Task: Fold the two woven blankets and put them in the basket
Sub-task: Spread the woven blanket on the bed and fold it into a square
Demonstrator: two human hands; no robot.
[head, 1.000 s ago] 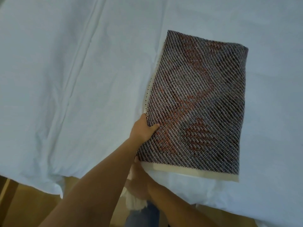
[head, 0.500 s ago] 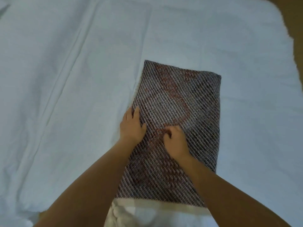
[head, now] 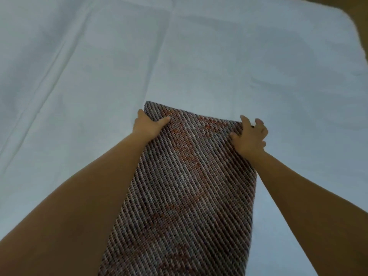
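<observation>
One woven blanket [head: 185,196], dark grey with orange-red pattern, lies folded into a long strip on the white sheet, running from the bottom edge of the view away from me. My left hand [head: 148,126] grips its far left corner, thumb on top and fingers round the edge. My right hand [head: 250,136] holds the far right corner, thumb on the weave and fingers curled over the edge. Both arms stretch forward along the strip's sides. No second blanket and no basket is in view.
The white sheet [head: 99,76] covers a wide flat surface with long creases at the left. Its rounded far right corner ends against a brown floor [head: 358,20].
Both hands have slid from the middle of the blanket to its far corners. The view has moved closer, so the blanket's near cream border has dropped out of sight.
</observation>
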